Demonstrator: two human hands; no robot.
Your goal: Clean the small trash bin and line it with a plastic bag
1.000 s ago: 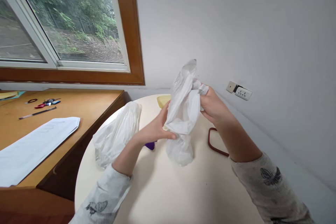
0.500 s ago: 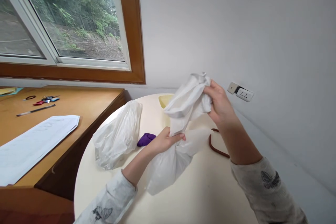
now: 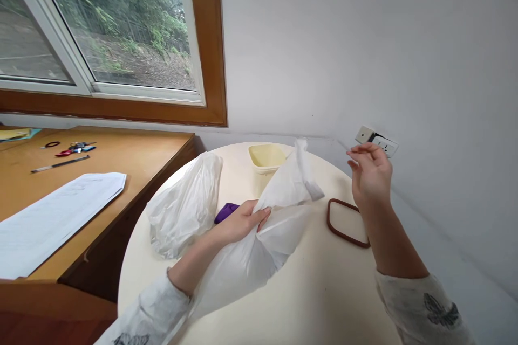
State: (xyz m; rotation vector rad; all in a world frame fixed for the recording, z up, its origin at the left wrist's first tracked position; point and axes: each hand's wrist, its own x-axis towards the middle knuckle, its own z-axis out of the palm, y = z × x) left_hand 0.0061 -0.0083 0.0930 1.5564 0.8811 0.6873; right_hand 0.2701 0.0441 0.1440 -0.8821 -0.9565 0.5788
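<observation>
Left hand: the left hand (image 3: 243,221) has its grip closed around the gathered middle of the held bag (image 3: 246,267), thumb on top.
Held bag: thin white plastic, pinched at the waist; a crumpled upper part points away from the person, and a wider lower part spreads toward the left sleeve (image 3: 148,307). Location is over the middle of the round surface (image 3: 324,296).
Right hand: the right hand (image 3: 371,175) is raised over the right side of the round surface, well apart from the held bag. Grip narrow, fingers bent toward the thumb.
Yellow container: the yellow container (image 3: 260,177) stands upright with its top open, behind the held bag, which covers part of its right side.
Brown frame: the brown frame (image 3: 329,216), a rounded loop, lies flat right of the held bag; its right end is seen next to the right forearm.
Purple item: the purple item (image 3: 224,212), soft-looking, sits partly hidden behind the left hand.
Second bag: the second bag (image 3: 184,207), also white plastic, lies crumpled at the left edge of the round surface; contents cannot be told.
Wooden surface: the wooden surface (image 3: 141,153) at left bears papers (image 3: 60,221), a pen (image 3: 60,164) and a bunch of keys (image 3: 79,147).
Wall: the socket (image 3: 386,145) is partly hidden behind the right hand.
</observation>
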